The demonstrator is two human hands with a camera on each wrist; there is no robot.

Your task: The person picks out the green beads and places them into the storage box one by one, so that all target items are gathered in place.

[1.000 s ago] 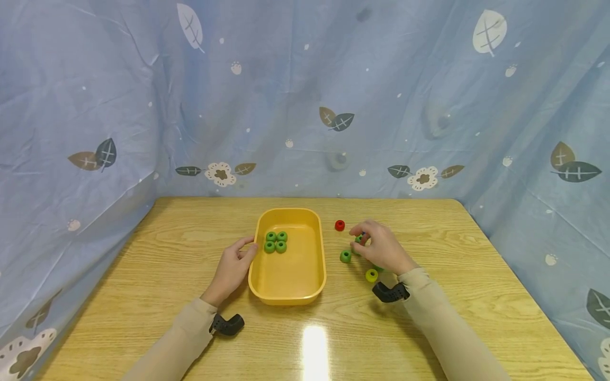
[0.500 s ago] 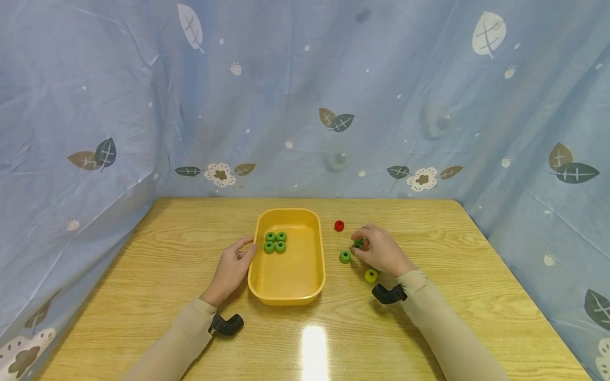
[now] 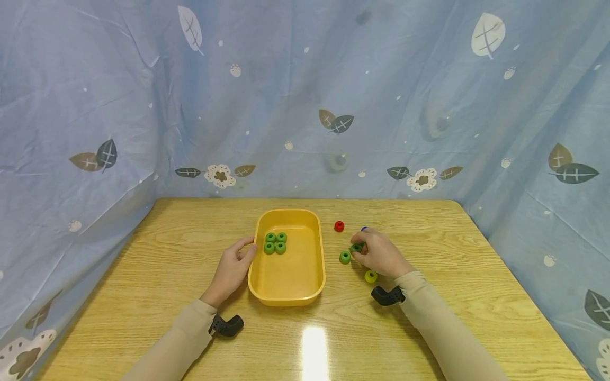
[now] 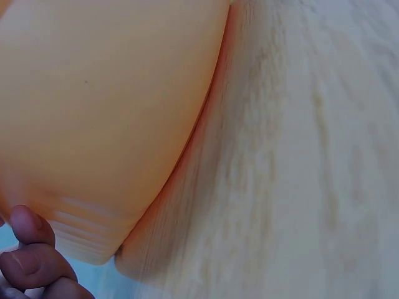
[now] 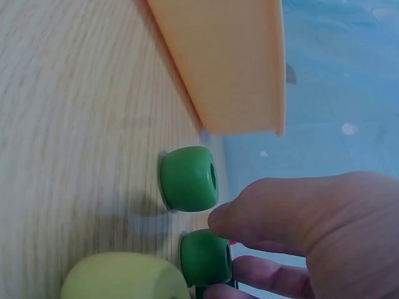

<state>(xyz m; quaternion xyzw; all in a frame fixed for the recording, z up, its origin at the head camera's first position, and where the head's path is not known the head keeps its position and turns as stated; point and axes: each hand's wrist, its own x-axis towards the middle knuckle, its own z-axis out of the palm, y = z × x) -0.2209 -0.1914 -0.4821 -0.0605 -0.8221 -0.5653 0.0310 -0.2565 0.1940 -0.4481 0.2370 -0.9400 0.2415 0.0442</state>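
Observation:
My left hand (image 3: pixel 232 271) holds the left rim of a yellow plastic tray (image 3: pixel 288 301). Curled fingers (image 4: pixel 28 224) lie against the tray's outer wall in the left wrist view. Right of the tray, my right hand (image 3: pixel 381 254) pinches a green bead (image 5: pixel 204 256) between thumb and fingers, close to the tabletop. This barrel-shaped bead has a hole in its end. Another green bead (image 3: pixel 345 257) stands just left of the fingertips, apart from them. Inside the tray, several green beads (image 3: pixel 281 247) form a block at the far left.
A red bead (image 3: pixel 339 226) lies beyond the right hand, near the tray. A yellow bead (image 3: pixel 370 276) sits by the right wrist. Part of a blue bead (image 3: pixel 364 229) shows behind the hand. The wooden table (image 3: pixel 200 222) ends at a blue patterned curtain (image 3: pixel 286 106).
My right hand's parted thumb and fingers have closed on the green bead, and the hand has shifted slightly nearer with it. The blue bead shows again behind the hand. My left hand stays put.

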